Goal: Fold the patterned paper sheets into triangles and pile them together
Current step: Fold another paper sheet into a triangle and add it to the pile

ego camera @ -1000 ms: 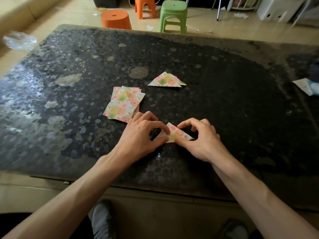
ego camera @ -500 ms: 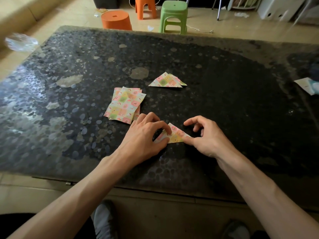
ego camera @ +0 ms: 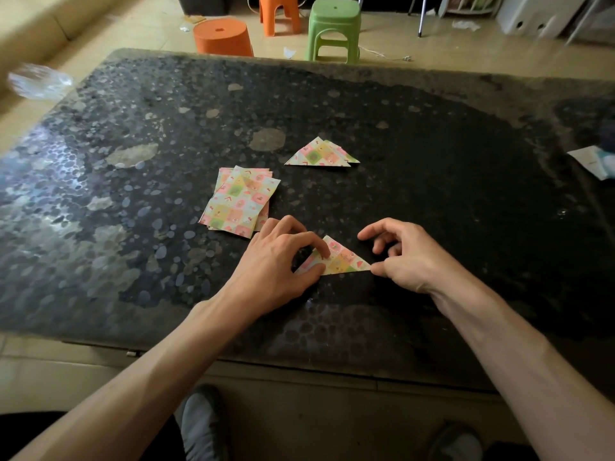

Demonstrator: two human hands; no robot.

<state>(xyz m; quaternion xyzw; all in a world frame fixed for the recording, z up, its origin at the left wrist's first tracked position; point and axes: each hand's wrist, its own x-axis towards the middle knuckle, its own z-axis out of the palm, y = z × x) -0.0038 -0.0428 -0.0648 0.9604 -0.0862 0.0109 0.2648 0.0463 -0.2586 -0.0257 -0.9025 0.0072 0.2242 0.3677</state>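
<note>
A patterned paper folded into a triangle lies on the dark speckled table near its front edge. My left hand pinches the triangle's left part, index finger on top and thumb at the lower edge. My right hand touches the triangle's right tip with its thumb, the other fingers loosely curled above the table. A stack of flat patterned sheets lies just left and beyond my left hand. Farther back sits a small pile of folded triangles.
A white and blue packet lies at the table's right edge. Crumpled clear plastic sits off the far left corner. On the floor beyond stand an orange tub, an orange stool and a green stool.
My right hand's fingers have lifted off the triangle and slid right, leaving only the thumb at the right tip. More of the folded triangle shows. My left hand keeps its hold.
</note>
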